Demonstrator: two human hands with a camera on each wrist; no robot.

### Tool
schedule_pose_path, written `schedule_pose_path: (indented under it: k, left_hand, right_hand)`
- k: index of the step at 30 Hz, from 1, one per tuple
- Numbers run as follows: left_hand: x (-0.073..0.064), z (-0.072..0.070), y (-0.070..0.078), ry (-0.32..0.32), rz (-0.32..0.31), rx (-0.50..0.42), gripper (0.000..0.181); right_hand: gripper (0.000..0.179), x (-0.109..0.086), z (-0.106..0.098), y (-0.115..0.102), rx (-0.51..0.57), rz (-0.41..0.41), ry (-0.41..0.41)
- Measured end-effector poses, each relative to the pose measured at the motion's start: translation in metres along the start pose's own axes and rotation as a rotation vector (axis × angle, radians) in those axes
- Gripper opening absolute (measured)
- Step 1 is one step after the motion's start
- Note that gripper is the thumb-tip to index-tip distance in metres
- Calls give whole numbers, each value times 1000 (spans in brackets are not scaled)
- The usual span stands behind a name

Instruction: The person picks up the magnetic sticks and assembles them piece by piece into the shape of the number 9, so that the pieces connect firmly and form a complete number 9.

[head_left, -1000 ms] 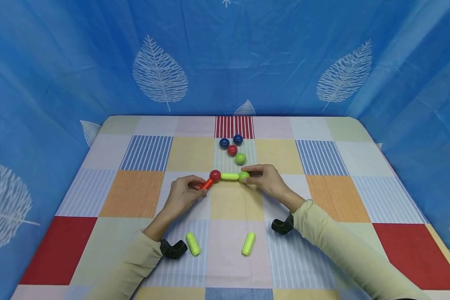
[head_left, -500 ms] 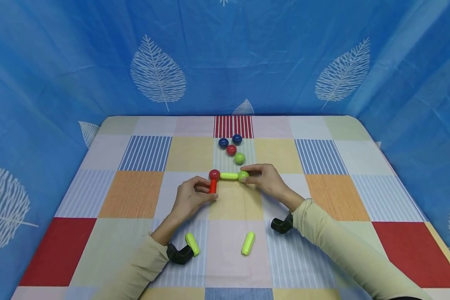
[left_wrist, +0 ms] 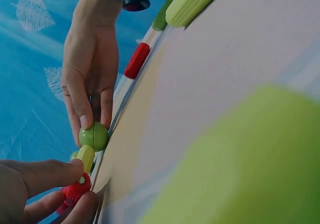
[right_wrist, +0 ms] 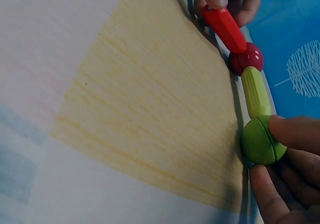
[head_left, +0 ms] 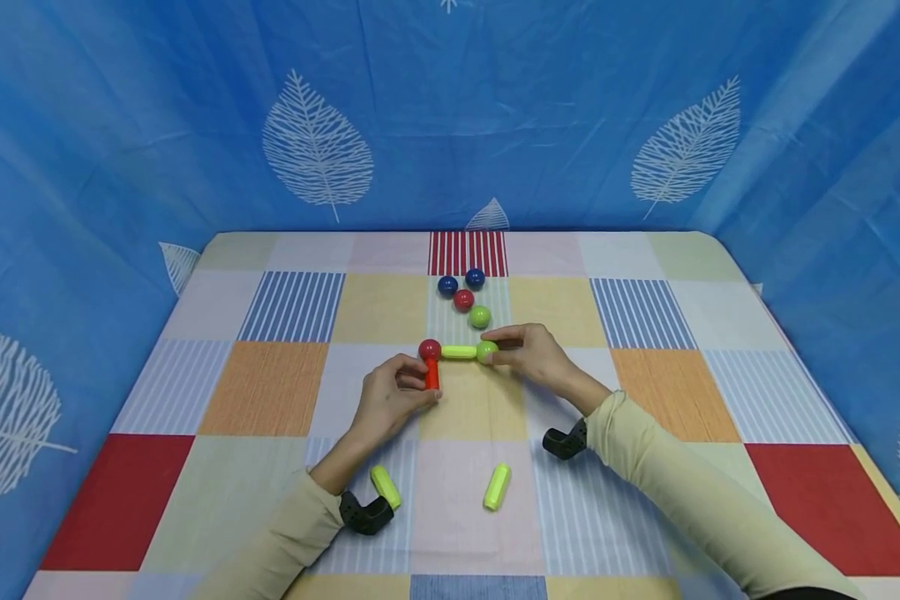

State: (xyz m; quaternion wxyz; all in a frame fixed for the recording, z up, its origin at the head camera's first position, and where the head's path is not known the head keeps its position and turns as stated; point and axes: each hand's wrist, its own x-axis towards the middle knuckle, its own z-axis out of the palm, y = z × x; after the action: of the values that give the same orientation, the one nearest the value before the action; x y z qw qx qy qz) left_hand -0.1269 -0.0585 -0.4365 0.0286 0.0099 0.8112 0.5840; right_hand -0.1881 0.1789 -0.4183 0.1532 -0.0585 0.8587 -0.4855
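Note:
In the head view my left hand (head_left: 390, 395) pinches a red stick (head_left: 432, 374) between thumb and fingers. The stick's far end meets a red ball (head_left: 430, 350). From that ball a yellow-green stick (head_left: 459, 352) runs right to a green ball (head_left: 487, 352), so the joined pieces form a corner. My right hand (head_left: 534, 358) pinches the green ball, with thumb and fingers on opposite sides, as the right wrist view shows on the same green ball (right_wrist: 264, 140). In that view the red stick (right_wrist: 226, 29) slants up from the red ball (right_wrist: 246, 58) to the left fingers.
Beyond the joined pieces lie two blue balls, one a blue ball (head_left: 447, 287), a loose red ball (head_left: 463, 301) and a loose green ball (head_left: 480, 317). Nearer me rest two yellow-green sticks, a left stick (head_left: 385, 486) and a right stick (head_left: 497, 487). A patchwork cloth (head_left: 465, 542) covers the table.
My left hand has swung the red stick from a slant at lower left to nearly straight down toward me, moving slightly right. The right hand stays on the green ball.

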Motion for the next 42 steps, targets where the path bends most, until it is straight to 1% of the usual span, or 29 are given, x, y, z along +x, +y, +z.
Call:
schedule_pose_path:
  k: [6,10,13,16,19,22,24,26,27,29,31,33,36,38,40,42]
  left_hand:
    - [1,-2,0,-4,-9,-8,31]
    - [0,-2,-2,-13,-15,-33,32]
    - [0,-4,-2,-21,-16,-26,33]
    - [2,-14,3,-43,-21,16,32]
    - [10,-33,17,-71,-4,67,32]
    - [30,-51,40,-96,58,112,30]
    - [49,-59,54,-114,99,140,28]
    - [72,-61,65,-144,107,158,29]
    - [83,-60,68,-165,96,161,30]
    - [109,-50,72,-210,76,186,34]
    - [131,-39,69,-242,50,230,38]
    - [148,-28,65,-267,32,273,42]
    - [165,-14,61,-287,33,346,47]
    - [169,-8,57,-308,15,372,47]
    - [172,-3,56,-320,11,394,46]
    - [175,0,57,-322,7,400,43]
  right_hand:
    - [38,0,-1,-1,16,19,-9]
    - [38,0,0,-1,21,25,-10]
    - [38,0,0,-1,28,26,-8]
    - [38,1,1,-1,28,19,-14]
    - [38,2,1,-1,15,16,-19]
    - [38,2,0,0,-4,16,-14]
    - [38,2,-1,1,0,23,-6]
    - [38,1,0,2,14,30,-7]
    - [38,1,1,2,17,30,-13]
    - [38,0,-1,3,32,43,-10]
    - [38,-1,-2,3,42,46,-12]
    - [37,-3,-1,2,42,44,-13]
    - [36,-4,-1,-1,41,37,-5]
    - [36,-4,0,-1,37,35,-10]
    - [36,-3,0,0,37,34,-13]
    - [36,-3,-2,1,32,34,-11]
